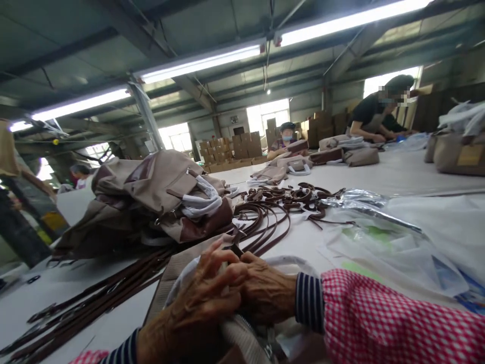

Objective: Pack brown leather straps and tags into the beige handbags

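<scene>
A taupe handbag [172, 270] with ribbed fabric lies on the table just in front of me, its zipped opening toward me. My left hand [199, 298] and my right hand [263, 290] meet over its top, fingers bent and crossing closely. A dark brown leather strap end [237, 248] sticks out beyond the fingertips. Both hands are closed on the bag around this piece; the exact grip is hidden between the fingers. White wrapping covers the bag's handle, partly behind my left hand.
A heap of similar bags [151, 187] rises at the left. Long brown straps [109, 288] lie left of the handbag, with coiled straps [261, 220] beyond it. Clear plastic bags [390, 247] spread at the right. Co-workers and more bags [460, 151] are farther back.
</scene>
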The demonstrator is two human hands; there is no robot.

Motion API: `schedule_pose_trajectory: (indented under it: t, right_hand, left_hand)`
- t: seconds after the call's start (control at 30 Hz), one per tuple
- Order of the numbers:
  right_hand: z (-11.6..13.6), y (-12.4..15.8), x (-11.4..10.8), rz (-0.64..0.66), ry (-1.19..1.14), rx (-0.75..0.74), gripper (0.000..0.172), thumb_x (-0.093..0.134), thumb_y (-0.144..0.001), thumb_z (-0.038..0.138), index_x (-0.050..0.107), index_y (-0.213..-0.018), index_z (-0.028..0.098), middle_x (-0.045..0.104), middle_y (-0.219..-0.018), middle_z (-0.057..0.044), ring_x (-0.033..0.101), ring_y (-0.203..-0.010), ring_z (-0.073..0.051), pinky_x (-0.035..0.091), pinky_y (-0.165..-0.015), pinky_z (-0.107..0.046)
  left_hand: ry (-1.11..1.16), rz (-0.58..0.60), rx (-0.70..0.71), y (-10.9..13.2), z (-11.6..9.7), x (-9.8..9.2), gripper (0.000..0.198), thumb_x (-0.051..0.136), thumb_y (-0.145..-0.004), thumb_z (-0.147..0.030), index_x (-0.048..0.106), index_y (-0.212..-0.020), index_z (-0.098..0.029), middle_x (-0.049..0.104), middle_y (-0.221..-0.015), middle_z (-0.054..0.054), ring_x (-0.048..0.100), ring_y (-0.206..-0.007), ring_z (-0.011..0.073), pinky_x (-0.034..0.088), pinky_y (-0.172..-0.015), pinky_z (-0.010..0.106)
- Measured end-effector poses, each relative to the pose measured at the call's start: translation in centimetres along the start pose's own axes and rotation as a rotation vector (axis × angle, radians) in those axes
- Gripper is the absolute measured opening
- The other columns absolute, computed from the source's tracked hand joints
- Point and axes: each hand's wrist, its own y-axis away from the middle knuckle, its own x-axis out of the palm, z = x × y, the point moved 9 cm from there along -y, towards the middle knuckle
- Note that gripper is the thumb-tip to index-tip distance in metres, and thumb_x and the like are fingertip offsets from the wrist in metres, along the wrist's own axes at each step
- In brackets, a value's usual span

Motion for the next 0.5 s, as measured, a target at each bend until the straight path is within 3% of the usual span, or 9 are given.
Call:
schedule_pose_trajectory:
  t: [0.13, 0.2, 0.27, 0.5]
  right_hand:
    - [-0.6, 2.4, -2.0, -0.067, -0.001, 0.255, 0.041, 0.067, -0.090, 0.049, 0.068, -0.120, 0.022, 0.063, -0.135, -0.012, 0.049, -0.124, -0.032, 0.038, -0.102, -0.049]
    - [-1.2, 3.9, -2.3, -0.094, -0.039, 0.421, 0.051, 0.069, -0.087, 0.051, 0.064, -0.128, 0.020, 0.061, -0.132, -0.014, 0.052, -0.117, -0.031, 0.043, -0.099, -0.047]
    - [-1.6, 4.7, -2.0, -0.093, -0.091, 0.525, 0.051, 0.071, -0.085, 0.045, 0.064, -0.129, 0.020, 0.062, -0.129, -0.014, 0.055, -0.112, -0.030, 0.048, -0.095, -0.046]
    - [-3.0, 1.2, 0.8, -0.094, -0.528, 0.468, 0.024, 0.064, -0.088, 0.024, 0.075, -0.108, 0.017, 0.074, -0.103, -0.009, 0.067, -0.097, -0.025, 0.057, -0.082, -0.033]
  left_hand:
    - [0.010, -0.005, 0.004, -0.2, 0.0, -0.4, 0.010, 0.067, -0.091, -0.017, 0.070, -0.090, -0.025, 0.068, -0.132, 0.004, 0.049, -0.133, 0.0285, 0.029, -0.127, 0.061]
    - [0.037, -0.010, 0.007, -0.5, 0.0, -0.4, 0.007, 0.071, -0.088, -0.018, 0.071, -0.090, -0.025, 0.066, -0.136, 0.005, 0.048, -0.134, 0.0293, 0.035, -0.124, 0.058]
    - [0.092, -0.019, 0.022, -1.1, -0.2, -0.4, 0.009, 0.075, -0.086, -0.019, 0.072, -0.092, -0.024, 0.066, -0.137, 0.006, 0.050, -0.132, 0.0292, 0.040, -0.121, 0.054]
    - [0.200, -0.066, 0.036, -3.3, 0.3, -0.2, 0.006, 0.075, -0.087, -0.018, 0.071, -0.087, -0.023, 0.066, -0.138, 0.006, 0.051, -0.131, 0.0285, 0.040, -0.120, 0.052]
